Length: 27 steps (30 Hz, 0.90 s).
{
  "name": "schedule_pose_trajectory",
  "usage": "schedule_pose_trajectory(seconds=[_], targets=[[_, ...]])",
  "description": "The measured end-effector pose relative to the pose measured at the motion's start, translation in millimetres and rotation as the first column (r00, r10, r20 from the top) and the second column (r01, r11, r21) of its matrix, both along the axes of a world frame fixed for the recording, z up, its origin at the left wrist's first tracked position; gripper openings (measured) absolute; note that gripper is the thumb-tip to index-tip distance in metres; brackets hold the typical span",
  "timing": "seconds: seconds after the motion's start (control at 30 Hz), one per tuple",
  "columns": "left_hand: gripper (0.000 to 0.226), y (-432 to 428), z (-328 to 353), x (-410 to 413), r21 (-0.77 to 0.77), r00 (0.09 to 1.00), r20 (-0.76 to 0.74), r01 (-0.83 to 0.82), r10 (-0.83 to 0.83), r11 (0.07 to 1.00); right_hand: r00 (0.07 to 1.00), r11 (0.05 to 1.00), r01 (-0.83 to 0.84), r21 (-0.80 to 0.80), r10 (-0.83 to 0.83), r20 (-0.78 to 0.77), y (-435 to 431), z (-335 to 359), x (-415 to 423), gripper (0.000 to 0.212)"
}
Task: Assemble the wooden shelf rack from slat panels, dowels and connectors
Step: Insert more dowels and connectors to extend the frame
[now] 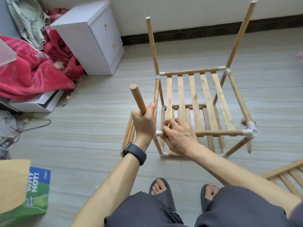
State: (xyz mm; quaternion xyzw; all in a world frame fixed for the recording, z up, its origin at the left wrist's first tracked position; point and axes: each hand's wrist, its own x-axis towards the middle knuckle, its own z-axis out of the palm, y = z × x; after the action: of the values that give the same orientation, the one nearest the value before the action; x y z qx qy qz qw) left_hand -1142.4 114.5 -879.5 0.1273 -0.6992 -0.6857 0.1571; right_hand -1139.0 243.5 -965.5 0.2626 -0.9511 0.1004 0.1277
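**K:** Rack status?

**Me:** Rack is on the tile floor in front of me, two tiers framed. The top slat panel sits in its rails, with a second one below it. The slats are flat and pale with rough grain and gaps between them. A spare panel lies on the floor at my right.

**K:** Uprights?

**Me:** Two back posts are in: round bare wood, splaying outward in this view. The front corners have none. A few spare dowels lie on the floor left of the rack. I read this step as the front-left upright.

**K:** Hands?

**Me:** My left hand is wrapped round the lower part of a loose dowel. It's near upright, just left of the rack, sawn end up. My right hand has its fingers curled round the front rail, right beside the front-left connector.

**K:** Next move?

**Me:** Probably set the dowel's lower end over that connector, square it, and push down while my right hand braces the rail. The fitting is smooth white plastic, so I expect a tight fit. Its socket is hidden by my hands, so I can't confirm it's clear. The front-right connector shows an open round socket, so that corner likely comes after.
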Motion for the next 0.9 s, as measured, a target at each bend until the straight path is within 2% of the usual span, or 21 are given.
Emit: schedule_pose_trajectory(seconds=[0.2,0.33,0.4,0.47,0.57,0.67,0.77,0.83,0.9], targets=[[0.052,-4.7,-2.6,-5.4,0.003,0.998,-0.031,0.055,-0.055,0.998,0.995,0.999,-0.035,0.013,0.034,0.089,3.9,3.3,-3.7,0.029],[0.050,-5.5,-4.8,-10.9,-0.023,0.998,-0.024,0.064,-0.064,0.998,0.993,0.988,0.005,0.151,-0.022,0.116,3.2,0.7,-9.3,0.030],[0.049,-11.3,-10.2,-14.0,-0.110,0.996,-0.041,0.080,-0.085,0.991,0.979,0.981,0.019,0.195,-0.058,0.197,0.4,0.4,-18.1,0.031],[0.045,-23.1,-24.7,-11.6,-0.279,0.991,-0.017,0.124,-0.135,0.952,0.964,0.976,0.011,0.219,-0.068,0.257,-3.4,-0.5,-29.6,0.031],[0.048,-53.4,-70.7,2.4,-0.477,0.969,0.158,0.244,-0.191,0.844,0.959,0.977,0.041,0.208,-0.097,0.268,-9.2,-0.8,-38.7,0.029],[0.048,-91.5,-118.7,4.1,-0.590,0.904,0.423,0.328,-0.064,0.738,0.956,0.976,0.082,0.201,-0.134,0.262,-17.1,0.1,-45.0,0.030],[0.051,-118.4,-152.8,-1.4,-0.581,0.705,0.704,0.500,0.089,0.642,0.951,0.977,0.099,0.190,-0.149,0.272,-25.8,2.4,-53.6,0.029],[0.052,-127.7,-170.8,-3.8,-0.541,0.591,0.795,0.589,0.136,0.600,0.949,0.977,0.111,0.181,-0.159,0.273,-31.9,2.9,-58.2,0.028],[0.051,-131.3,-187.9,-5.6,-0.532,0.543,0.824,0.641,0.164,0.553,0.950,0.976,0.125,0.178,-0.170,0.263,-37.1,3.0,-60.2,0.027]])
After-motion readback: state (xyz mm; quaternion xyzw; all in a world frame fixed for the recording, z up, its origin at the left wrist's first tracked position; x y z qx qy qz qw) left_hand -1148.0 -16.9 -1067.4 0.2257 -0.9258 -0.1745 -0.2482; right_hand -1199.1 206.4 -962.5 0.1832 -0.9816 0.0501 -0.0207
